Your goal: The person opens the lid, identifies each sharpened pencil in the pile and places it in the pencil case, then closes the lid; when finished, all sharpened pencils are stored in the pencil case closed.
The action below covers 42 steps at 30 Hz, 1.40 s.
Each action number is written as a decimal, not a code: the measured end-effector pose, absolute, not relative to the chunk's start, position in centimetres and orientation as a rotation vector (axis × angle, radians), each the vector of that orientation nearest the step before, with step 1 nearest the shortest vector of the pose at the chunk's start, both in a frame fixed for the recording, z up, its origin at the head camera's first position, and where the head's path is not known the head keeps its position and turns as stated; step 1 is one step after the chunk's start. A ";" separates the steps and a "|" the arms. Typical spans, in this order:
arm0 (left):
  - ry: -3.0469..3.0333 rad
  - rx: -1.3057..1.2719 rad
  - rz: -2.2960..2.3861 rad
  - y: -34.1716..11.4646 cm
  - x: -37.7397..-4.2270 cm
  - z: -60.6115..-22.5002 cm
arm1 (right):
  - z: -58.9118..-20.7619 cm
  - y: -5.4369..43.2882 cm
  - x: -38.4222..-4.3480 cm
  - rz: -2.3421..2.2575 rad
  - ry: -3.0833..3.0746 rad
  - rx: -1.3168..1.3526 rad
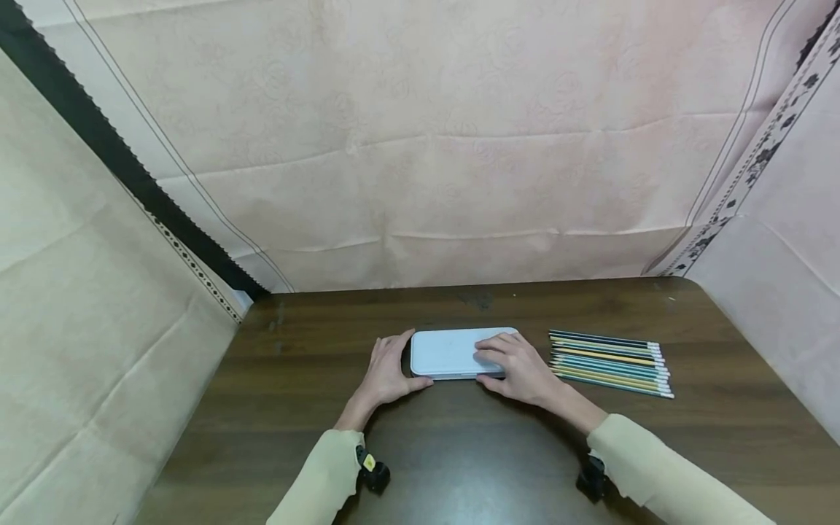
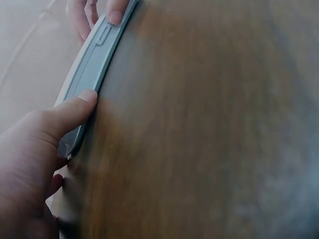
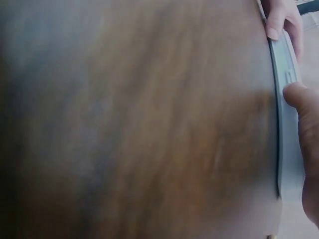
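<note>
From my feed I see the flat pale-blue case (image 1: pixel 446 352) lying lid-up on the brown wood-grain table (image 1: pixel 472 452), between the two hands. The left hand (image 1: pixel 387 372) grips its left end, thumb against the front wall and fingers around the end; I cannot see every fingertip. The right hand (image 1: pixel 520 368) pinches the right part, fingers over the lid and thumb on the front wall, near a small oblong detail (image 2: pixel 103 35) that looks like a catch, though I can't be certain.

My first worry is uneven force. If the right thumb pushes up while the left grip is loose, I judge the case could swivel or skid, as the tabletop looks smooth. A lid giving way suddenly could jerk a hand, and if anything is inside, which I can't tell, it might spill. Fingers pressing the lid would also work against any lift from the thumb.

My second worry is the row of pencils (image 1: pixel 610 361) just beyond the right hand, tips towards the case. A sideways sweep of that wrist, or the case sliding right, could knock them out of line or send some rolling.
</note>
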<state>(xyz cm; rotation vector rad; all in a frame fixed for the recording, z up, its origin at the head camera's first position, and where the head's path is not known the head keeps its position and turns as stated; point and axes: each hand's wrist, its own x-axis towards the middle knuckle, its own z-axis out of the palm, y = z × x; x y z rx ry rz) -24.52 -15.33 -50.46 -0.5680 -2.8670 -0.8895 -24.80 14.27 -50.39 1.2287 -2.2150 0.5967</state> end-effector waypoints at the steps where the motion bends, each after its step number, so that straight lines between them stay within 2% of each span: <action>1: -2.855 -0.575 -0.901 -15.3 -24.5 -50.4 | -50.5 14.3 -24.9 0.588 -2.197 1.233; 15: -2.803 -0.578 -0.972 -15.0 -24.6 -50.8 | -50.6 13.5 -25.9 0.035 -1.845 1.376; 21: -2.810 -0.544 -0.968 -15.0 -24.6 -51.1 | -50.5 13.6 -26.0 -0.053 -1.792 1.415; 35: -2.800 -0.516 -1.007 -15.2 -24.6 -51.1 | -47.2 14.2 -26.6 0.227 -1.927 1.471; 42: -2.804 -0.477 -1.041 -15.1 -24.3 -51.3 | -45.0 16.5 -27.2 0.467 -2.088 1.366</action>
